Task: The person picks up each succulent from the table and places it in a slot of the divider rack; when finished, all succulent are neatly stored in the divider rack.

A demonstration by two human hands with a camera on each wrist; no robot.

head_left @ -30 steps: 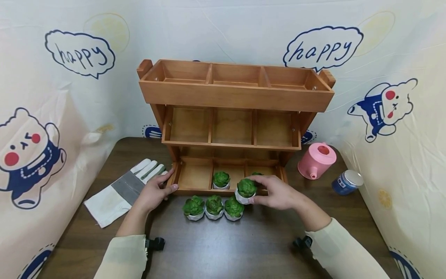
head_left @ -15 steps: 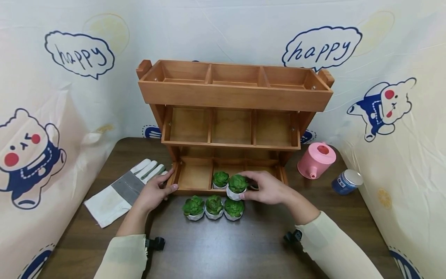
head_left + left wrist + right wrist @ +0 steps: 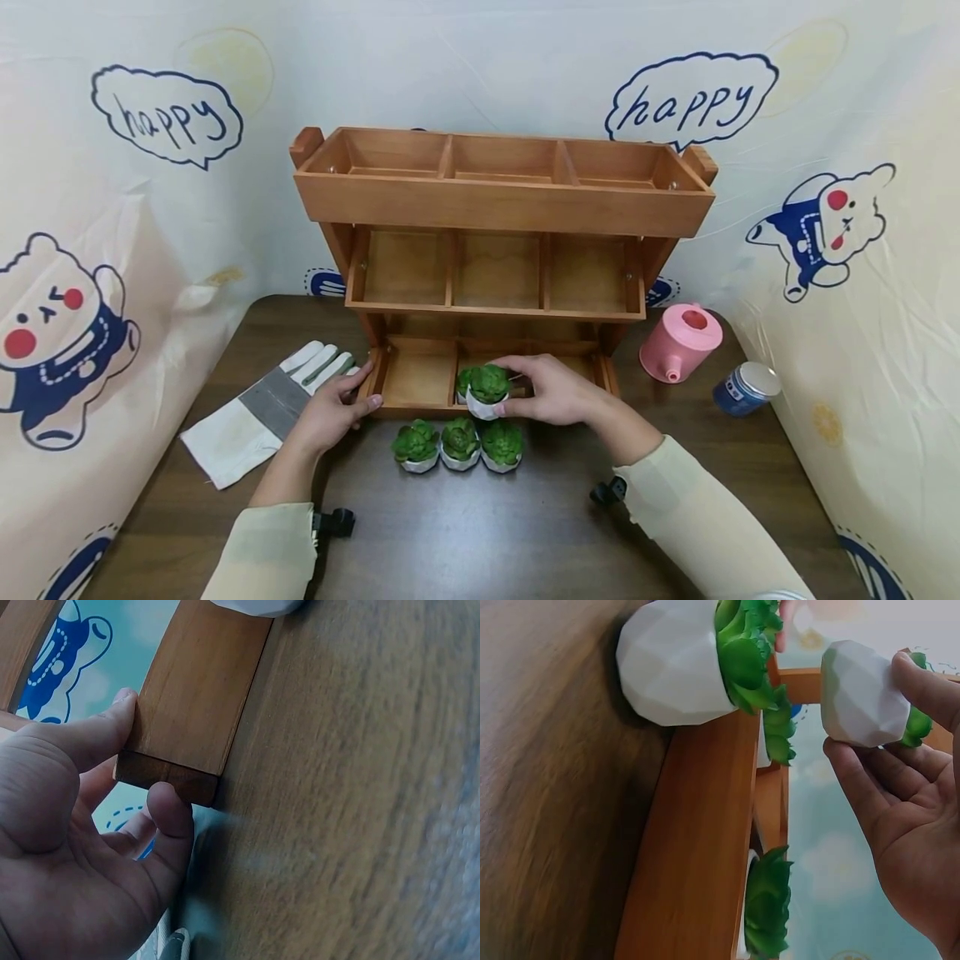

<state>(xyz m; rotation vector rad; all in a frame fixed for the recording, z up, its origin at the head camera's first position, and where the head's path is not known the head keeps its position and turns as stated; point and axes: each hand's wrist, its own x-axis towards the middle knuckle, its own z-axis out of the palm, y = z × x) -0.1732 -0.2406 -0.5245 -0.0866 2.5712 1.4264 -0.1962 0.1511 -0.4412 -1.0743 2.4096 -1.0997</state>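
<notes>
A small potted succulent (image 3: 488,386) in a white faceted pot is pinched between the thumb and fingers of my right hand (image 3: 551,390). The pot (image 3: 859,697) is raised above the bottom tier's front board. Behind it in the head view, another succulent (image 3: 462,382) sits in the middle compartment, mostly hidden. The right wrist view shows one more succulent (image 3: 767,904) in the bottom tier. My left hand (image 3: 330,414) grips the lower left corner of the wooden shelf (image 3: 502,208), thumb at the front board (image 3: 202,690) and a finger against its end.
Three potted succulents (image 3: 459,444) stand in a row before the shelf. A work glove (image 3: 262,417) lies at left. To the right are a pink watering can (image 3: 681,343) and a blue jar (image 3: 746,389). A printed cloth (image 3: 450,67) hangs behind.
My right hand has carried the held succulent leftward along the bottom tier's front, from the right side to the middle compartment. My left hand stays at the shelf corner.
</notes>
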